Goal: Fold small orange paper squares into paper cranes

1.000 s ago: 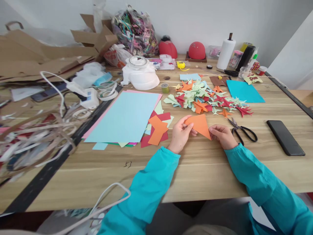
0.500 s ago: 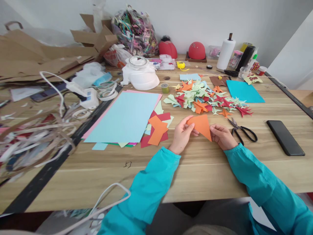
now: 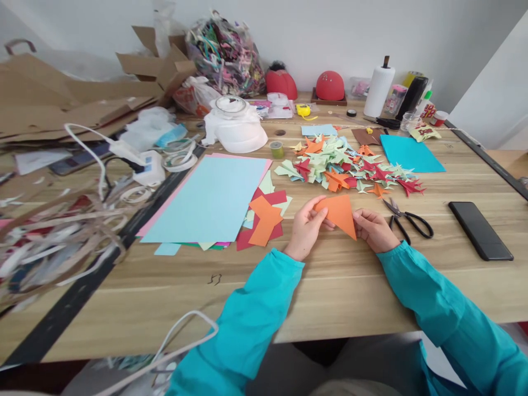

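An orange paper triangle (image 3: 339,212) is held just above the wooden table (image 3: 338,286), between both my hands. My left hand (image 3: 304,229) pinches its left corner with thumb and fingers. Its lower right point is gripped by my right hand (image 3: 374,230). Both arms wear teal sleeves. Behind the triangle lies a pile of folded paper shapes (image 3: 346,165) in green, red and orange.
Black scissors (image 3: 406,219) and a dark phone (image 3: 479,230) lie to the right. A stack of coloured sheets (image 3: 210,198) with orange and red scraps (image 3: 264,220) sits left. A teal sheet (image 3: 410,153), paper towel roll (image 3: 379,91), cardboard, cables and clutter line the back and left.
The triangle has tilted a little, its lower point swinging slightly right. Both hands keep their grip and stay almost in place.
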`<state>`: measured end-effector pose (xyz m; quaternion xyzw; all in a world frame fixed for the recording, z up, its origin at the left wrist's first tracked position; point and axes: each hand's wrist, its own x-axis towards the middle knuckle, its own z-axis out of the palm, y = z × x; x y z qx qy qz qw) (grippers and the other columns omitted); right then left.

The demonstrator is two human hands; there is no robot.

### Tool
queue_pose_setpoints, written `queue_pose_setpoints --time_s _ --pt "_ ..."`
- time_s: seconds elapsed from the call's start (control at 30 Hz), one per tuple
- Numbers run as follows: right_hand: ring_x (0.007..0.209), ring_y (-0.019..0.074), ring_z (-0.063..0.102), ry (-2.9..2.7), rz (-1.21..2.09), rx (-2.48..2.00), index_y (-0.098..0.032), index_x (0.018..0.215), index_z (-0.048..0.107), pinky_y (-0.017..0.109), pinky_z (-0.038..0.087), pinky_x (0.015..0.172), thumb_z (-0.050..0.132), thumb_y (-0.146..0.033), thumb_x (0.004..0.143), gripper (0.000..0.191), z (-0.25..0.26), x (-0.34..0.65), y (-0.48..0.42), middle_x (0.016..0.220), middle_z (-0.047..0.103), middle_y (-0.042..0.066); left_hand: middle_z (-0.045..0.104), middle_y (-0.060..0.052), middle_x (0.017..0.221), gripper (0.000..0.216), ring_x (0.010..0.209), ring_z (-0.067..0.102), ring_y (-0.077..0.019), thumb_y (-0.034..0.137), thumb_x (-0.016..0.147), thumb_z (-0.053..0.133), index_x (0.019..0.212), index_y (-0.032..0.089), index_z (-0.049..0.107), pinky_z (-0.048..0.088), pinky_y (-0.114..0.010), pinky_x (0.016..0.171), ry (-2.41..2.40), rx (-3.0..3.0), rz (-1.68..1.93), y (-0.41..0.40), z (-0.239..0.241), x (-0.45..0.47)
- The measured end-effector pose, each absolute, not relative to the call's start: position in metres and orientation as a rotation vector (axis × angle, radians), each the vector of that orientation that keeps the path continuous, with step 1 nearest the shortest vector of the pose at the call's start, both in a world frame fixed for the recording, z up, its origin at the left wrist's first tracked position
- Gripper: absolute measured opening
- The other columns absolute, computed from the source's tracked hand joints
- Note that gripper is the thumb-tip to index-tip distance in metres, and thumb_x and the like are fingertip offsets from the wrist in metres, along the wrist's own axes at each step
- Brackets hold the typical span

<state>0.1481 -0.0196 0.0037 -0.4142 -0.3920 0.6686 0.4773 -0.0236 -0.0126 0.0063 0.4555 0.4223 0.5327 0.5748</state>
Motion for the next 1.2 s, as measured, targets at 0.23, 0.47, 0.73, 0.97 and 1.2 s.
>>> queue_pose_setpoints --time_s 0.23,0.47,0.73,0.97,1.2 --pt "0.046 0.0075 0.049 -0.946 1.627 -1.031 -0.017 0.065 0.059 0.019 0.037 0.042 0.076 -0.045 0.058 0.034 0.004 0.147 -0.019 0.053 0.057 -0.003 0.061 0.0 0.058 0.049 0.056 0.064 -0.0159 0.038 0.075 0.062 0.117 0.014 0.051 0.054 -0.026 0.053 0.936 1.041 1.253 -0.013 0.006 -0.023" --pt "0.045 0.0082 0.047 -0.975 1.62 -1.033 -0.017 0.066 0.058 0.02 0.036 0.042 0.074 -0.047 0.06 0.035 0.004 0.146 -0.018 0.053 0.055 -0.003 0.06 0.0 0.061 0.048 0.057 0.064 -0.0154 0.038 0.077 0.061 0.117 0.015 0.05 0.055 -0.028 0.054 0.933 1.039 1.256 -0.014 0.008 -0.023" --pt "0.045 0.0073 0.046 -1.074 1.581 -1.036 -0.018 0.068 0.056 0.02 0.038 0.045 0.069 -0.049 0.067 0.033 0.002 0.148 -0.02 0.053 0.053 -0.005 0.053 0.002 0.066 0.06 0.063 0.062 -0.0151 0.036 0.07 0.068 0.123 0.018 0.045 0.055 -0.027 0.055 0.97 1.047 1.213 -0.017 0.011 -0.017" --pt "0.048 0.0102 0.049 -1.45 1.216 -1.129 -0.018 0.07 0.055 0.024 0.04 0.05 0.056 -0.052 0.078 0.035 0.005 0.145 -0.027 0.053 0.054 -0.002 0.05 0.006 0.064 0.096 0.064 0.057 -0.0109 0.027 0.06 0.077 0.139 0.024 0.022 0.051 -0.026 0.067 0.971 1.173 1.139 -0.023 0.01 -0.013" --pt "0.052 0.0121 0.05 -1.604 1.093 -1.141 -0.02 0.077 0.054 0.026 0.041 0.053 0.049 -0.049 0.084 0.029 0.002 0.141 -0.036 0.058 0.054 -0.001 0.055 0.005 0.067 0.089 0.072 0.058 -0.0122 0.024 0.063 0.074 0.138 0.023 0.026 0.048 -0.029 0.076 0.951 1.203 1.068 -0.024 0.01 -0.016"
